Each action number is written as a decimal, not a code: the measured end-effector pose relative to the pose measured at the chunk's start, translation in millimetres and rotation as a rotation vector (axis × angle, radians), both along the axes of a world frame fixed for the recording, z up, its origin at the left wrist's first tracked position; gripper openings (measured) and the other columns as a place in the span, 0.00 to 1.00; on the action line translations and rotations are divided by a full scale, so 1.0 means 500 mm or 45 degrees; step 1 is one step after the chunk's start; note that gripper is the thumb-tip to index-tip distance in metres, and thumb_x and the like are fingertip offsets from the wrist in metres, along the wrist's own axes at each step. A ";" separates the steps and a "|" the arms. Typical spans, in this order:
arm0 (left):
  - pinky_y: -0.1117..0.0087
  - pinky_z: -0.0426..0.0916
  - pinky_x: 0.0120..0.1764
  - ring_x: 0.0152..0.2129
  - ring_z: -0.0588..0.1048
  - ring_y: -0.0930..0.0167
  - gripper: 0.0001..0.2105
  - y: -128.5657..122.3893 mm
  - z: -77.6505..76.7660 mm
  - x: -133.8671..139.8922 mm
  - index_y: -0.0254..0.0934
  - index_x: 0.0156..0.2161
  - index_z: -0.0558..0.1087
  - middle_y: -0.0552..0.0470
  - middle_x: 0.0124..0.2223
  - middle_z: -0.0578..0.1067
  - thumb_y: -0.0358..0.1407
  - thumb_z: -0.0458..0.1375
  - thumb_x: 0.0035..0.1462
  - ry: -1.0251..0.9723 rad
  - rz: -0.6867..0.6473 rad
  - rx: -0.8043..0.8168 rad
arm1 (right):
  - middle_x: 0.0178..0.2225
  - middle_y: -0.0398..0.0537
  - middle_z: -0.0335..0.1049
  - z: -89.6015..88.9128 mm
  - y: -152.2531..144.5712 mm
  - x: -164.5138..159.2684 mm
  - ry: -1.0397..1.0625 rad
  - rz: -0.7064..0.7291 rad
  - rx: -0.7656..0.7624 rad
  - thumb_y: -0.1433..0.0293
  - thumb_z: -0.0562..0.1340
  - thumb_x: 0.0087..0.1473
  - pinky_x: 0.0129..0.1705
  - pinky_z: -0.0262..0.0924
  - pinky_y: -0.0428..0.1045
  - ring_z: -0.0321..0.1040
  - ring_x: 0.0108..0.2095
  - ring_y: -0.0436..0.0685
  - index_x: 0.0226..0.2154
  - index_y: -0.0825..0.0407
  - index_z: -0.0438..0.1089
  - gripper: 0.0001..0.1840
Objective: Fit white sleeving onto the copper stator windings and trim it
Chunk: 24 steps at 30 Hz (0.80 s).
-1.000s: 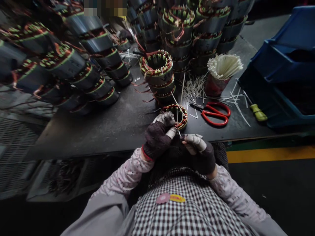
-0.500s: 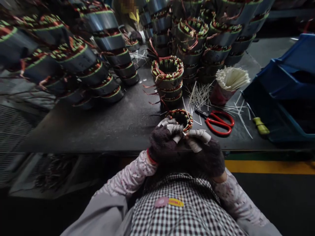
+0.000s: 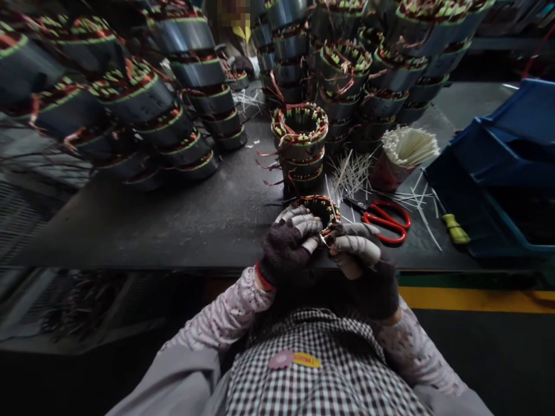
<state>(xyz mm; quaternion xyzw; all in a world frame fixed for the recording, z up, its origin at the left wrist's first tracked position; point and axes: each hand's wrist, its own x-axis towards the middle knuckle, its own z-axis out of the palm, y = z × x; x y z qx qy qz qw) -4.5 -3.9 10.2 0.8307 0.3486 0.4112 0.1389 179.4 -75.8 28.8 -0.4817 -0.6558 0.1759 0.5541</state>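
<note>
A motor stator [image 3: 336,211] with copper windings and pale green slot liners lies on the dark table close to its front edge. My left hand [image 3: 293,240], in a dark fingerless glove with taped fingers, is closed on the stator's near left rim. My right hand [image 3: 366,263], gloved and taped alike, pinches at the near right rim, where a short bit of wire [image 3: 324,238] shows between the hands. The fingers hide the near part of the rim. Directly behind stands a short stack of stators [image 3: 301,147] with loose copper leads.
Red-handled scissors [image 3: 392,222] lie at the right, beside scattered white sleeve tubes [image 3: 353,176] and a cup of white tubes [image 3: 410,150]. Farther right are a yellow-handled tool [image 3: 456,229] and blue bins [image 3: 481,173]. Tall stator stacks [image 3: 199,75] line the back and left. A person is partly visible behind.
My right hand has turned and drawn slightly right, its fingers now pointing toward the scissors. My left hand stays on the stator rim. The view has shifted slightly.
</note>
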 end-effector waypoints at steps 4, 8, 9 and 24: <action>0.49 0.77 0.62 0.53 0.83 0.58 0.12 0.006 -0.010 0.003 0.37 0.51 0.83 0.43 0.50 0.87 0.37 0.59 0.71 0.032 0.125 0.123 | 0.42 0.45 0.84 -0.040 -0.018 -0.011 0.135 0.134 -0.190 0.68 0.63 0.68 0.49 0.81 0.58 0.82 0.43 0.60 0.46 0.40 0.78 0.09; 0.49 0.78 0.59 0.52 0.83 0.57 0.13 0.003 -0.017 0.004 0.37 0.54 0.81 0.42 0.50 0.86 0.37 0.58 0.71 0.103 0.206 0.193 | 0.36 0.45 0.83 -0.046 -0.044 -0.027 -0.012 0.273 -0.268 0.67 0.63 0.66 0.40 0.80 0.52 0.81 0.35 0.57 0.44 0.43 0.79 0.08; 0.49 0.78 0.59 0.52 0.83 0.57 0.13 0.001 -0.017 0.004 0.37 0.54 0.81 0.42 0.50 0.86 0.37 0.58 0.71 0.115 0.206 0.196 | 0.36 0.44 0.83 -0.034 -0.043 -0.029 0.043 0.276 -0.280 0.67 0.64 0.66 0.39 0.80 0.51 0.81 0.34 0.56 0.44 0.43 0.79 0.07; 0.53 0.78 0.52 0.44 0.84 0.57 0.07 -0.042 0.000 0.046 0.39 0.45 0.82 0.45 0.42 0.86 0.39 0.67 0.64 0.028 0.247 0.124 | 0.50 0.54 0.82 -0.003 0.091 0.147 -0.299 -0.426 -0.190 0.56 0.61 0.69 0.53 0.74 0.59 0.80 0.48 0.63 0.54 0.46 0.76 0.18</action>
